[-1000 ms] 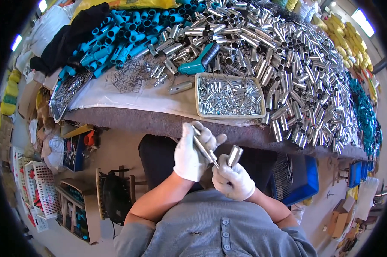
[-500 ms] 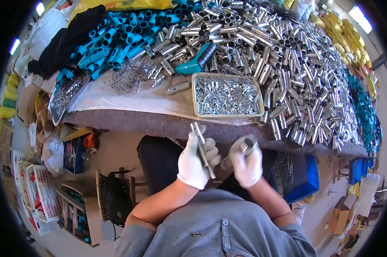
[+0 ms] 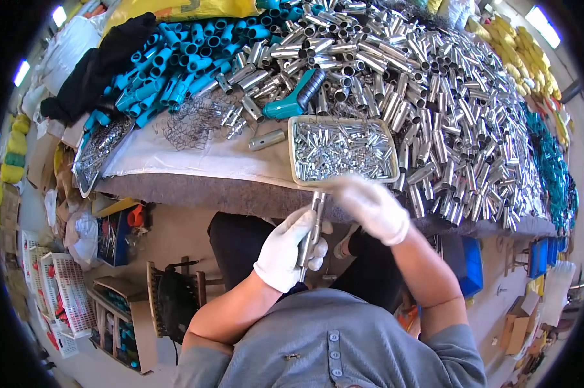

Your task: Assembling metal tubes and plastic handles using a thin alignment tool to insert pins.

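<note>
My left hand (image 3: 287,249), in a white glove, is closed around a shiny metal tube (image 3: 312,236) in front of my lap. The tube stands tilted, and a thinner end shows below my fist. My right hand (image 3: 371,208), gloved too, is smeared by motion beside the tube's upper end, at the tray's front edge. Its fingers are too blurred to show whether they hold anything. Small metal pins or sleeves fill the pale tray (image 3: 294,155) on the table. Behind it lies a teal handle with a black grip (image 3: 296,97).
A large heap of metal tubes (image 3: 444,123) covers the table's right side. Teal plastic handles (image 3: 175,61) are piled back left, near tangled wire springs (image 3: 192,123). Below are a stool (image 3: 175,297), white baskets (image 3: 65,291) and a blue bin (image 3: 463,265).
My right hand has moved up and forward to the tray's front edge; the short wide tube it held no longer shows there. The piece in my left hand now looks thicker and stands more upright.
</note>
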The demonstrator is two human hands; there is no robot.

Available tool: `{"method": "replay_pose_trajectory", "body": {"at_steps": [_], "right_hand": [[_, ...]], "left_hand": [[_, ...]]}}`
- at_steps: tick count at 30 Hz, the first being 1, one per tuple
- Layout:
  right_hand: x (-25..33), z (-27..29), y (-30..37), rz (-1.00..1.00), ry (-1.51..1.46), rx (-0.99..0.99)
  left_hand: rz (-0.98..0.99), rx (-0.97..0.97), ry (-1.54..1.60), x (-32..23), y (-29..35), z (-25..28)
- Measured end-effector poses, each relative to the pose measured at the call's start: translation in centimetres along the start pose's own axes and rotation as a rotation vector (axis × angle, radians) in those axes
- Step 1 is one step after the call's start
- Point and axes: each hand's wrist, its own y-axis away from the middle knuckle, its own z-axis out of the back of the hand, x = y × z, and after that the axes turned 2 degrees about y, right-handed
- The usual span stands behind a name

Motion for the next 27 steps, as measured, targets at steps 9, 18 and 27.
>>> {"method": "replay_pose_trajectory", "body": {"at_steps": [9,18,27], "right_hand": [[-1.1,-1.4,-0.2,-0.184,-0.593,-0.005],[-5.9,2.8,6.6,-0.184,1.093,-0.907],[-4.7,2.7,6.2,0.052,0.579,-0.85]], "left_hand": [[0.127,0.127,-0.063,-0.4,-0.9,0.6],[0.03,0.083,-0.009,0.2,-1.1,1.3],[0.032,0.215,0.031,-1.2,-1.3,0.9]]}}
